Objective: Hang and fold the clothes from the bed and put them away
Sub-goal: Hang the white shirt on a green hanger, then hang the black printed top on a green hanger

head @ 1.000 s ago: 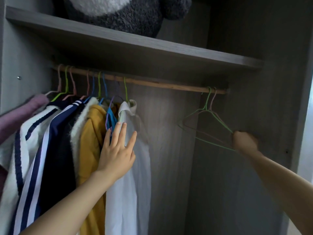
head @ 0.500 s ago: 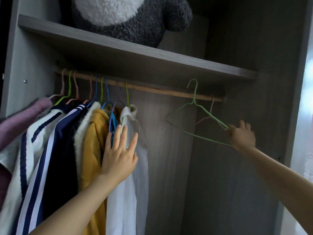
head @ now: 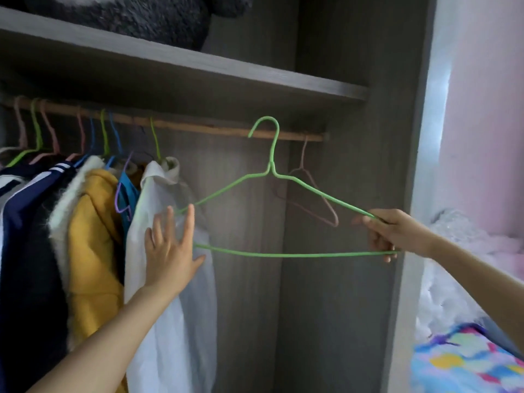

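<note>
An empty green wire hanger (head: 283, 254) is off the wooden rail (head: 215, 128), held out in front of the wardrobe. My right hand (head: 394, 234) grips its right end. My left hand (head: 170, 251) lies flat with straight fingers against the white shirt (head: 170, 321), the rightmost of several garments hanging on the rail; the hanger's left end is just past its fingers. A yellow garment (head: 93, 239) and a navy striped jacket (head: 31, 222) hang further left. One pink hanger (head: 309, 191) stays on the rail at the far right.
A grey shelf (head: 226, 69) above the rail carries a dark fluffy plush toy (head: 158, 15). The wardrobe's side panel (head: 411, 194) stands at the right. Beyond it are white bedding (head: 453, 279) and a colourful patterned fabric (head: 465, 361).
My right hand has lifted the green hanger off the rail and drawn it out towards me. My left hand stays flat on the white shirt. The camera has turned right.
</note>
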{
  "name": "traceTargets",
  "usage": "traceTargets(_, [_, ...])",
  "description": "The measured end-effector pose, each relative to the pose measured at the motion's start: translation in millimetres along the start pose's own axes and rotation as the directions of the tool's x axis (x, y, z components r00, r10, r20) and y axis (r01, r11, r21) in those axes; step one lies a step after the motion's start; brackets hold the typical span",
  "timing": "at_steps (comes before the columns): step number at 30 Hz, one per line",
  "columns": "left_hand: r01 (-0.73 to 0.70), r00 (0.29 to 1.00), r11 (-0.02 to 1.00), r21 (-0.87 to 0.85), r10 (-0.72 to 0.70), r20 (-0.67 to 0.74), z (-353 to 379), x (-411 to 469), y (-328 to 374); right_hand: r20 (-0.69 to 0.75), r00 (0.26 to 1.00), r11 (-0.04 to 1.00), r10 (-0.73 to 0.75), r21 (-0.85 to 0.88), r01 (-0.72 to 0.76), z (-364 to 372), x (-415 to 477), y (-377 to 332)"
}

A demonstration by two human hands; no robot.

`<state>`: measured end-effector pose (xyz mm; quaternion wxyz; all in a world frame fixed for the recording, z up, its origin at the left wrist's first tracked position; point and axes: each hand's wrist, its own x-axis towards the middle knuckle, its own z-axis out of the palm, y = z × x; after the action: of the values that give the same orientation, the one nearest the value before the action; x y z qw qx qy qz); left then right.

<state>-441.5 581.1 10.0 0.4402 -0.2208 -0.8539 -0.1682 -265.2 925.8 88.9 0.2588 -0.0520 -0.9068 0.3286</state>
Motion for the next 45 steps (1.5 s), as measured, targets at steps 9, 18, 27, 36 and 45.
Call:
traceTargets(9, [-0.116,0.993,0.949,-0.293,0.116,-0.017,28,-22,144,-0.217,0.954,0.978,0.206,0.014,-0.208,-144,-133,64])
traceTargets(18, [-0.413,0.889,0.647,-0.641,0.438,-0.130,32,-108,435,-0.592,0.626,0.619,0.508,-0.254,-0.743,-303,-382,154])
traceTargets(27, [-0.595,0.600,0.178,-0.784,0.747,-0.286,8,-229,648,-0.738,0.310,0.450,0.600,-0.009,-0.893,-299,-615,171])
traceTargets(36, [-0.517,0.179,-0.175,-0.838,0.935,-0.306,1,-350,792,-0.766,0.053,0.435,0.641,0.305,-0.847,-269,-714,234])
traceTargets(45, [-0.367,0.031,-0.284,-0.886,0.948,-0.316,55,-403,930,-0.728,-0.137,0.249,0.672,0.396,-0.884,-354,-720,343])
